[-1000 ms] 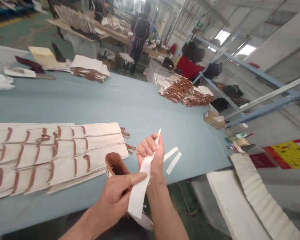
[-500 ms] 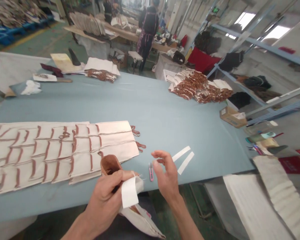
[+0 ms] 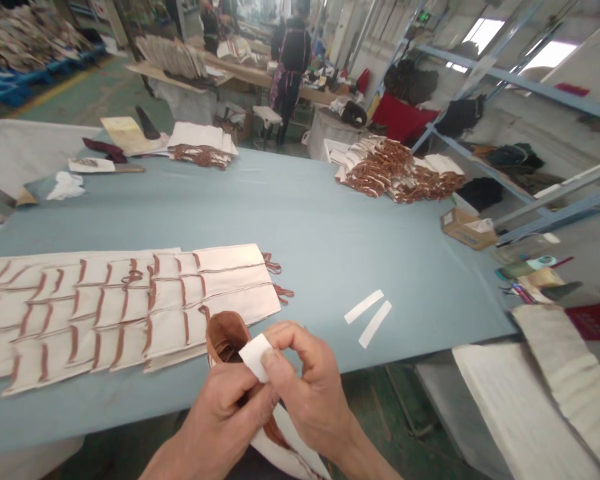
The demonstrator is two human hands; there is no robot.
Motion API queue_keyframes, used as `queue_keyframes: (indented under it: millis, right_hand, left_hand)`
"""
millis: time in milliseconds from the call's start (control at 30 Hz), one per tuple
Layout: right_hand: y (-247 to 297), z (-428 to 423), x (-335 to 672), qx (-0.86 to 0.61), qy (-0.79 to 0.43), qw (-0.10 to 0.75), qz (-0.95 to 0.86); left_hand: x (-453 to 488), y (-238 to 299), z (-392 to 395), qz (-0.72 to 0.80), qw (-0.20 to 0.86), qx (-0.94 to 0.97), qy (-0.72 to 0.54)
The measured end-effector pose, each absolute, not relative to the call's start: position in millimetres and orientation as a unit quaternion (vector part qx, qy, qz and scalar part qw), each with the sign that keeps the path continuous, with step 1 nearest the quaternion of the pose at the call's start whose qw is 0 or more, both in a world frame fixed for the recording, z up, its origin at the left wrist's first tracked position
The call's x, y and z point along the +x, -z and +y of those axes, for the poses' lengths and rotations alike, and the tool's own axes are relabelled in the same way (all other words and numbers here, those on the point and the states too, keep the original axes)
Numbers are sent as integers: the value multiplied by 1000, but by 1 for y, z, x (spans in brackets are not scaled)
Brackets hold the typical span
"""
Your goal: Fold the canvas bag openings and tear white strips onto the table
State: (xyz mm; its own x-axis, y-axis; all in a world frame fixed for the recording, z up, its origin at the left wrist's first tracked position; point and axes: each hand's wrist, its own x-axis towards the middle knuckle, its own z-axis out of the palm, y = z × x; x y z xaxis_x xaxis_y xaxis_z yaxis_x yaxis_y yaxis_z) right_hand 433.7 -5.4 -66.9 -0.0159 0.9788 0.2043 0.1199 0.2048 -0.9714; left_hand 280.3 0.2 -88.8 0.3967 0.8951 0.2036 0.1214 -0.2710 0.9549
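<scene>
My left hand (image 3: pixel 213 417) is closed around a cream fabric pouch (image 3: pixel 226 325) with a brown lining, held at the table's near edge. The pouch's open brown end points up, and its cream body hangs down below my hands. Close against it, my right hand (image 3: pixel 307 383) pinches a small white strip (image 3: pixel 253 355) between thumb and fingers, over the left fingers. Two more white strips (image 3: pixel 364 307) lie flat on the table to the right. To the left, rows of cream fabric pieces with brown edging (image 3: pixel 130 300) overlap on the table.
The blue-green table (image 3: pixel 300 213) bears a heap of cream and brown pieces (image 3: pixel 395 170) at its far right and a smaller stack (image 3: pixel 203 143) at its far left. A cardboard box (image 3: pixel 467 229) sits at the right edge. Beyond, a person (image 3: pixel 290 67) stands by another table.
My right hand has moved left to the pouch and its fingers have closed on the white strip, which is now turned upward. The pink snips on the table are hidden now.
</scene>
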Motion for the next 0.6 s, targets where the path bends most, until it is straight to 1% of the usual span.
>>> queue_keyframes:
  millis: [100, 233, 367, 467, 600]
  right_hand:
    - [58, -8, 434, -518, -490, 470, -521]
    - [47, -7, 438, -532, -532, 430, -500]
    - [44, -5, 439, -547, -567, 373, -491]
    - [48, -5, 440, -542, -601, 337, -481]
    - [52, -4, 443, -535, -634, 302, -470]
  left_hand:
    - [268, 97, -9, 381, 494, 671, -400]
    - [246, 106, -15, 434, 532, 619, -381]
    - [240, 94, -12, 477, 640, 488, -352]
    - [243, 81, -7, 467, 698, 442, -314]
    - [248, 75, -3, 426, 714, 470, -296]
